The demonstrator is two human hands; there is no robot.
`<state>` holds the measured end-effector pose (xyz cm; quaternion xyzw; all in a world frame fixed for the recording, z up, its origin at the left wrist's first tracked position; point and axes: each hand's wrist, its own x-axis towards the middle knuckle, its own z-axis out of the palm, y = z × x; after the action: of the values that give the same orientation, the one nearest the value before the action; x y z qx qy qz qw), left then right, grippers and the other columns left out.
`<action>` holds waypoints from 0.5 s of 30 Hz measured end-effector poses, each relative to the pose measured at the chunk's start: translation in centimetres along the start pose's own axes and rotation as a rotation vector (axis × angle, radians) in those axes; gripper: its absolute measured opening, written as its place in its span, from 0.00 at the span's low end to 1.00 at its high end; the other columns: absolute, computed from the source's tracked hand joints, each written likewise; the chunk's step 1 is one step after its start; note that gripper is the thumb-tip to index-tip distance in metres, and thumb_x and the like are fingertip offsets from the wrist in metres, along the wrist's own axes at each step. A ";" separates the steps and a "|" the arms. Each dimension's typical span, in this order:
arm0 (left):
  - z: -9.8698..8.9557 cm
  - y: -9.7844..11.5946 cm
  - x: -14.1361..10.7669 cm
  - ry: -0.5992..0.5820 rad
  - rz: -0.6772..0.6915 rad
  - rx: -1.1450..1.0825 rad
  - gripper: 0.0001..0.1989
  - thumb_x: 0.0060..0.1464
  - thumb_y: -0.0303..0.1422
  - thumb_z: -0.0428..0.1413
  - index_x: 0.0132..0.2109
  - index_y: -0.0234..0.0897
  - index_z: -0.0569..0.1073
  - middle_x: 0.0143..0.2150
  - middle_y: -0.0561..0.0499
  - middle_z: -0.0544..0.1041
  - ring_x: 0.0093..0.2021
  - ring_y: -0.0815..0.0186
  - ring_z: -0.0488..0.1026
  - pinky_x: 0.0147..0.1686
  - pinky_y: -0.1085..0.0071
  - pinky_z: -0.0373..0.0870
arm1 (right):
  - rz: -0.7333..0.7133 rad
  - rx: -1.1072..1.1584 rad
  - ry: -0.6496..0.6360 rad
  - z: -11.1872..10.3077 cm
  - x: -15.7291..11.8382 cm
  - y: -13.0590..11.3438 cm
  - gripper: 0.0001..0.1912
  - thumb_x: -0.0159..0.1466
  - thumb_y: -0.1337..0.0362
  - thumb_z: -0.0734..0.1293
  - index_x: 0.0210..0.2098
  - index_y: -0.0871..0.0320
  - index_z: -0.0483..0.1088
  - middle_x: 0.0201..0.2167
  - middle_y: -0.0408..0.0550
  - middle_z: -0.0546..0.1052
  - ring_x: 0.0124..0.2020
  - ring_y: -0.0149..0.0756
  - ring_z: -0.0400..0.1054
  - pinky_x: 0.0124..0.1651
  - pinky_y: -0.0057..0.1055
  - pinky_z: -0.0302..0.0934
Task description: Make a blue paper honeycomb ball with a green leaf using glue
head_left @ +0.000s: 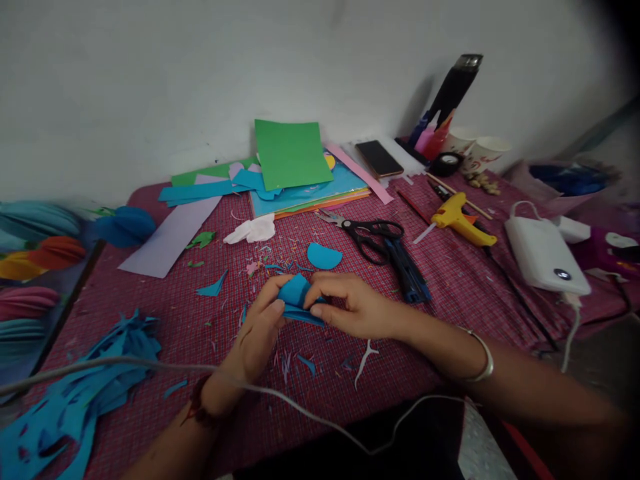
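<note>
Folded blue paper [295,289], centre of frame. The left hand [261,323] pinches one end, the right hand [353,305] the other, presumably to steady the layers. From where I stand, scissors [349,225], right of centre, seem placed for easy reach.

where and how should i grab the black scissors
Take the scissors by the handle loops, probably from above and the right, with the right hand once it leaves the blue paper. The loops lie toward the right while the blades point left; the dark blue tool sits close beside the loops.
</note>
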<state>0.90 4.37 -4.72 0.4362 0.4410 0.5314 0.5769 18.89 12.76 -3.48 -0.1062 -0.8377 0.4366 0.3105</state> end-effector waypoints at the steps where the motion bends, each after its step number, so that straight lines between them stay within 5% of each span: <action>1: -0.1 -0.1 0.0 -0.003 0.002 0.008 0.14 0.59 0.43 0.51 0.48 0.40 0.70 0.35 0.52 0.67 0.35 0.64 0.62 0.36 0.68 0.63 | -0.004 -0.010 0.006 0.0 0.0 0.0 0.04 0.66 0.69 0.62 0.34 0.59 0.68 0.29 0.42 0.68 0.31 0.30 0.62 0.37 0.29 0.58; 6: -0.3 -0.5 0.1 -0.021 0.021 -0.005 0.14 0.61 0.42 0.50 0.49 0.41 0.69 0.37 0.52 0.68 0.37 0.64 0.66 0.39 0.67 0.67 | 0.059 -0.050 0.003 0.3 -0.4 0.0 0.05 0.67 0.65 0.61 0.41 0.58 0.67 0.32 0.43 0.70 0.32 0.31 0.65 0.36 0.29 0.59; 10: 0.0 -0.6 0.4 0.077 -0.023 0.028 0.15 0.63 0.43 0.49 0.51 0.42 0.67 0.44 0.48 0.71 0.43 0.61 0.71 0.41 0.64 0.72 | 0.197 -0.129 0.008 0.8 -0.7 0.0 0.29 0.63 0.59 0.68 0.60 0.58 0.56 0.39 0.47 0.73 0.34 0.35 0.67 0.36 0.31 0.60; 15: 0.5 -0.4 0.5 0.135 0.000 0.070 0.16 0.62 0.45 0.50 0.50 0.40 0.67 0.46 0.48 0.70 0.44 0.62 0.72 0.42 0.62 0.76 | 0.259 -0.292 0.010 1.5 -0.2 0.1 0.09 0.62 0.70 0.64 0.42 0.57 0.67 0.36 0.45 0.73 0.35 0.34 0.66 0.37 0.29 0.55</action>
<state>1.52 4.83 -5.05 0.4193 0.4972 0.5438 0.5305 18.16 11.73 -4.27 -0.2593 -0.8699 0.3463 0.2371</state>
